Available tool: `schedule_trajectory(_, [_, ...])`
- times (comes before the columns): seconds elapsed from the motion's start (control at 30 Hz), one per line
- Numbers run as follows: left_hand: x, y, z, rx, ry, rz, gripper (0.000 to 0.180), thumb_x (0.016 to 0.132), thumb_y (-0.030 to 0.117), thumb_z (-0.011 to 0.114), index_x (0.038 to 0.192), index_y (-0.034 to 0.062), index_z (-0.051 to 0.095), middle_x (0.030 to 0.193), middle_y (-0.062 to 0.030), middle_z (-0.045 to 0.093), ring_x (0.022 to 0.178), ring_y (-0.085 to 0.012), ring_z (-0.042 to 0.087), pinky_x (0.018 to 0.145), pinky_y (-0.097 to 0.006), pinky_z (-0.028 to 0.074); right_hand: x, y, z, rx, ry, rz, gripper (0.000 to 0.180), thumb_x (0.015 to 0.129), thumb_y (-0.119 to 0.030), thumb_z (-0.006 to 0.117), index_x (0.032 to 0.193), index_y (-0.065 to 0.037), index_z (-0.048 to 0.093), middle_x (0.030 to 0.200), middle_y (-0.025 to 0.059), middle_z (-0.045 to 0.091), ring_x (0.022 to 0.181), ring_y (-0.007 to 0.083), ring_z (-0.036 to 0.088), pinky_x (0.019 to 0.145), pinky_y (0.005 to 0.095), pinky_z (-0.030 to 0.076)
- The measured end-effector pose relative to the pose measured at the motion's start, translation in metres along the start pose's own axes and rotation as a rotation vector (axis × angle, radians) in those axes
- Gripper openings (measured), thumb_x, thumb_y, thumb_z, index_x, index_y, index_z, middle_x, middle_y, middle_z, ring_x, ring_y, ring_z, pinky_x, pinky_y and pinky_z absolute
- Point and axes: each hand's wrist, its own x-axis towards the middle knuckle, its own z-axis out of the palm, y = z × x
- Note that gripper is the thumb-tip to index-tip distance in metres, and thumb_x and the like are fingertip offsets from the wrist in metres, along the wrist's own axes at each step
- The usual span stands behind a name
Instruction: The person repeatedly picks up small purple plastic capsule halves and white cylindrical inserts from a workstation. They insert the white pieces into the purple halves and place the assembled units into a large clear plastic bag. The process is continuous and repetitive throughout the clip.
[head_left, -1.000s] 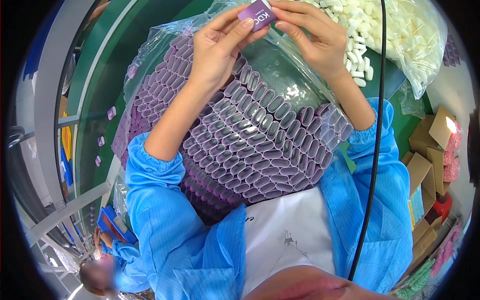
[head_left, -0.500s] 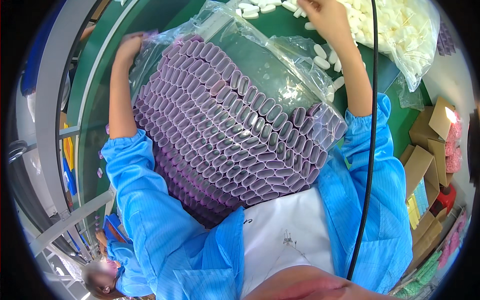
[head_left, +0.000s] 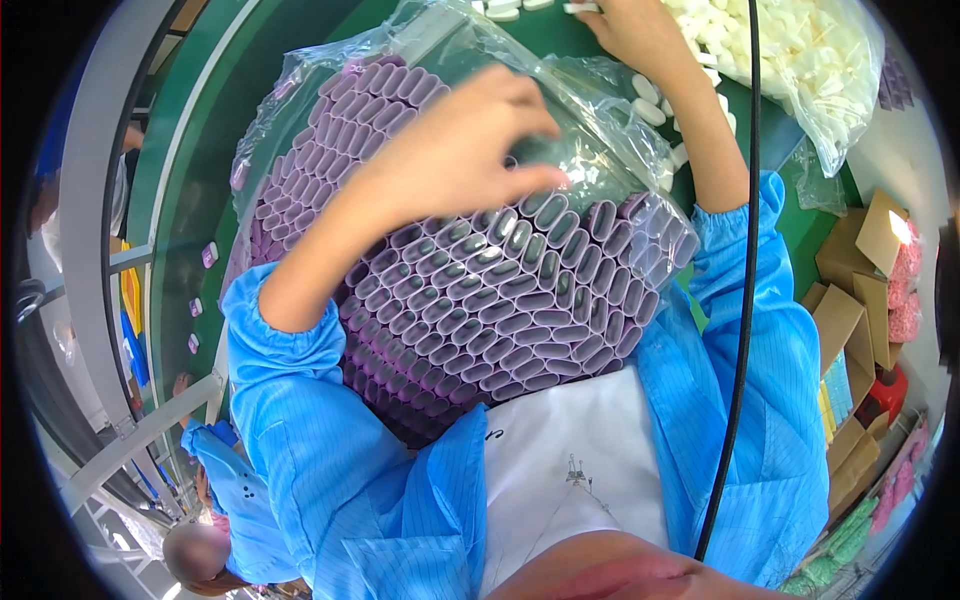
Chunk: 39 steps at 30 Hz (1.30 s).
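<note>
A clear plastic bag (head_left: 590, 85) packed with several rows of purple open-ended sleeves (head_left: 500, 300) rests against my chest. My left hand (head_left: 460, 150) hovers over the top of the bag, fingers curled down onto the upper row of sleeves; nothing shows in its grasp. My right hand (head_left: 630, 30) reaches to the far edge of the green table (head_left: 290, 60), among loose white oval pieces (head_left: 650, 100). Its fingertips are cut off by the picture's rim, so I cannot tell whether it grips one.
A second clear bag of white oval pieces (head_left: 800, 60) lies at the back right. Cardboard boxes (head_left: 860, 290) stand at the right. A few purple pieces (head_left: 208, 255) lie on the belt at the left. A black cable (head_left: 745, 250) hangs in front. Another person in blue (head_left: 240, 500) sits lower left.
A second ago both hands held one purple piece above the bag. The left hand swung out to the left, then came back onto the sleeves. The right hand went to the white pieces.
</note>
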Motion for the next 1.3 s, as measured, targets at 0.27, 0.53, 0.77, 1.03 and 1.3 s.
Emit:
schedule_trajectory(0.27, [0.028,0.029,0.034,-0.292,-0.360,-0.256,0.036,0.079,0.031,0.073,0.097,0.0002,0.070,0.083,-0.0137,0.068,0.075,-0.0253,0.064,0.072,-0.032,0.051,-0.004,-0.011,-0.002,0.347,-0.026,0.308,0.018,0.080,-0.012,0.067,0.090,-0.001,0.057,0.076,0.0166,0.061,0.069,0.0330,0.060,0.063,0.0369,0.048])
schedule_trajectory(0.53, [0.010,-0.002,-0.003,-0.721,0.197,-0.489,0.029,0.085,0.010,0.067,0.112,-0.0013,0.065,0.094,-0.0056,0.069,0.083,-0.0103,0.063,0.078,-0.024,0.049,-0.003,-0.022,-0.013,1.208,0.079,0.472,0.009,0.088,-0.005,0.065,0.092,0.000,0.058,0.075,0.0059,0.063,0.066,0.0113,0.061,0.060,0.0239,0.050])
schedule_trajectory(0.77, [0.008,-0.040,0.016,-1.085,0.680,-0.400,0.032,0.086,0.004,0.068,0.115,-0.0061,0.061,0.106,-0.0105,0.067,0.097,-0.0149,0.062,0.089,-0.028,0.049,-0.004,-0.056,-0.020,1.157,0.044,0.442,0.008,0.089,-0.002,0.063,0.095,0.002,0.061,0.083,0.0051,0.064,0.072,0.0086,0.059,0.064,0.0214,0.048])
schedule_trajectory(1.03, [0.008,-0.033,0.020,-0.834,0.704,-0.413,0.031,0.083,0.002,0.070,0.113,-0.0035,0.064,0.106,-0.0100,0.067,0.098,-0.0147,0.063,0.088,-0.028,0.050,-0.004,-0.062,-0.016,1.046,0.079,0.387,0.006,0.087,-0.002,0.066,0.090,0.003,0.065,0.083,0.0042,0.065,0.074,0.0077,0.058,0.064,0.0213,0.046])
schedule_trajectory(1.3, [0.006,-0.035,0.019,-0.750,0.668,-0.373,0.032,0.084,0.001,0.069,0.115,-0.0028,0.063,0.105,-0.0104,0.067,0.098,-0.0154,0.063,0.088,-0.029,0.050,-0.003,-0.061,-0.018,0.800,0.129,0.166,0.008,0.084,-0.002,0.068,0.090,0.003,0.068,0.087,0.0073,0.068,0.077,0.0110,0.062,0.068,0.0237,0.049])
